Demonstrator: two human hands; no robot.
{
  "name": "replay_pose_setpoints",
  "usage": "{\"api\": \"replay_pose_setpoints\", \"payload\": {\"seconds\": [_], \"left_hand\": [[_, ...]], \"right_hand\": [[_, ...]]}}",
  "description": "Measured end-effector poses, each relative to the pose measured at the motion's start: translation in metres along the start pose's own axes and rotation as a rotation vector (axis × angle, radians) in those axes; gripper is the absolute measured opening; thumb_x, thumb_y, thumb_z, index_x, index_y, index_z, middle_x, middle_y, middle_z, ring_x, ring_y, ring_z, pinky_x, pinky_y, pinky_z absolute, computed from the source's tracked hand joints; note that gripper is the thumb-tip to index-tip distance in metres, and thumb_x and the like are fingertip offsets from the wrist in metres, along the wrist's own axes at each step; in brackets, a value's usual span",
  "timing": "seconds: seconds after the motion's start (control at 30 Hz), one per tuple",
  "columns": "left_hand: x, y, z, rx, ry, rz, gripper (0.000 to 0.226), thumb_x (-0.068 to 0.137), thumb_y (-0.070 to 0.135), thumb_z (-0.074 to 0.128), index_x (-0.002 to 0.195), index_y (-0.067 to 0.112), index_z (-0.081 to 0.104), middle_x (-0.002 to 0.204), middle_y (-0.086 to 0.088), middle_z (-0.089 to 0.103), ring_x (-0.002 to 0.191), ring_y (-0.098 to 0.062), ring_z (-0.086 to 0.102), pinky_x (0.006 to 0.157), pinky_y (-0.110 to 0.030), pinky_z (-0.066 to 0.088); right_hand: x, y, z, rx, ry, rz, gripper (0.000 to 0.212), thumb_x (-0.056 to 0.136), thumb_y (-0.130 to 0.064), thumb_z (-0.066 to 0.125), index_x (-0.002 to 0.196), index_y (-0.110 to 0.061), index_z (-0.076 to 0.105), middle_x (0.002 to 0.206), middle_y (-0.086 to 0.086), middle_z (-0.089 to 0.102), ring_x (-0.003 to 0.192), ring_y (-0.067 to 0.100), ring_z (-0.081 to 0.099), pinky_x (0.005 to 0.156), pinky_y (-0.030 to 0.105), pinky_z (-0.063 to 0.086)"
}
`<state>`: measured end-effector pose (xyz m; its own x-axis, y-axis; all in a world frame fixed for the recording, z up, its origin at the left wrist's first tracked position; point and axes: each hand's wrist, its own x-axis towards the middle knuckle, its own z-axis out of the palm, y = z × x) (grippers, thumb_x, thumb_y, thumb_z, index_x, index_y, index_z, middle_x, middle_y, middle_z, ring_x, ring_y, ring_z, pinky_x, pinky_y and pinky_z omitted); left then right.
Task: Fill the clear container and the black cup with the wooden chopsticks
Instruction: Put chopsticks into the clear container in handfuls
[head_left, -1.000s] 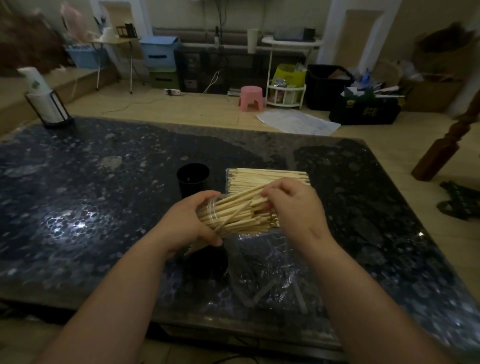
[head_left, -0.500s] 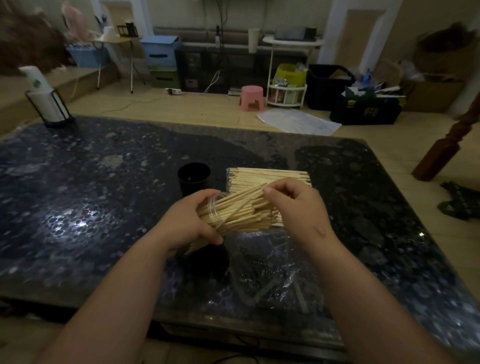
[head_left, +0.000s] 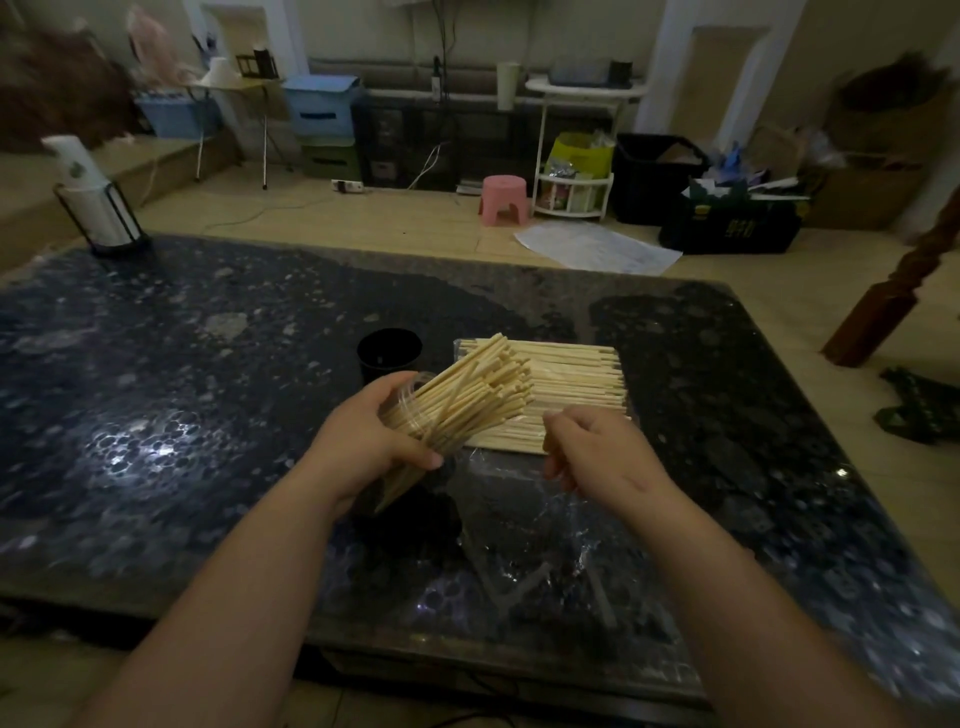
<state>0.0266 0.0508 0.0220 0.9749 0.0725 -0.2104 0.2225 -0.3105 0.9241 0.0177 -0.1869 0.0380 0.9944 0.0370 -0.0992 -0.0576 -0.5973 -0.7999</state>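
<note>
- My left hand (head_left: 363, 447) grips the container (head_left: 410, 402) just nearside of the cup (head_left: 389, 353), tilted so sticks (head_left: 478, 395) slide in (nearly full).
- Right hand (head_left: 597, 452), right of the cup, loosely curled, empty.

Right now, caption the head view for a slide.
Left hand holds tilted clear container of chopsticks; right hand hovers by flat stack; black cup behind.

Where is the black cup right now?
In the head view, the black cup stands upright on the table, just beyond the left hand and left of the flat chopstick stack.
</note>
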Motion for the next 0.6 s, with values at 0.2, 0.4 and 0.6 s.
{"api": "replay_pose_setpoints", "payload": {"seconds": [0.2,0.4,0.6], "left_hand": [[0.0,0.0,-0.001,-0.042,0.013,-0.014,0.107,0.03,0.016,0.09,0.131,0.039,0.061,0.126,0.008,0.064,0.117,-0.018,0.058,0.104,-0.046,0.049],[-0.001,0.002,-0.002,-0.065,0.019,-0.02,0.102,0.045,0.002,0.091,0.136,0.033,0.058,0.124,0.01,0.063,0.116,-0.017,0.058,0.105,-0.043,0.047],[0.002,0.0,-0.002,-0.095,0.024,-0.029,0.101,0.048,-0.002,0.09,0.137,0.032,0.057,0.125,0.009,0.064,0.115,-0.016,0.059,0.1,-0.038,0.049]], "right_hand": [[0.005,0.018,0.016,-0.362,-0.199,-0.004,0.02,0.092,-0.026,0.052,0.075,-0.023,0.062,0.083,-0.001,0.067,0.081,0.02,0.062,0.073,0.032,0.051],[0.01,0.036,0.034,-0.431,-0.321,-0.051,0.046,0.087,-0.012,0.052,0.132,-0.021,0.061,0.139,0.002,0.054,0.125,0.024,0.052,0.106,0.033,0.042],[0.022,0.051,0.051,-0.637,-0.237,-0.11,0.059,0.095,-0.025,0.049,0.151,-0.016,0.034,0.158,0.005,0.031,0.144,0.023,0.029,0.117,0.034,0.026]]}}
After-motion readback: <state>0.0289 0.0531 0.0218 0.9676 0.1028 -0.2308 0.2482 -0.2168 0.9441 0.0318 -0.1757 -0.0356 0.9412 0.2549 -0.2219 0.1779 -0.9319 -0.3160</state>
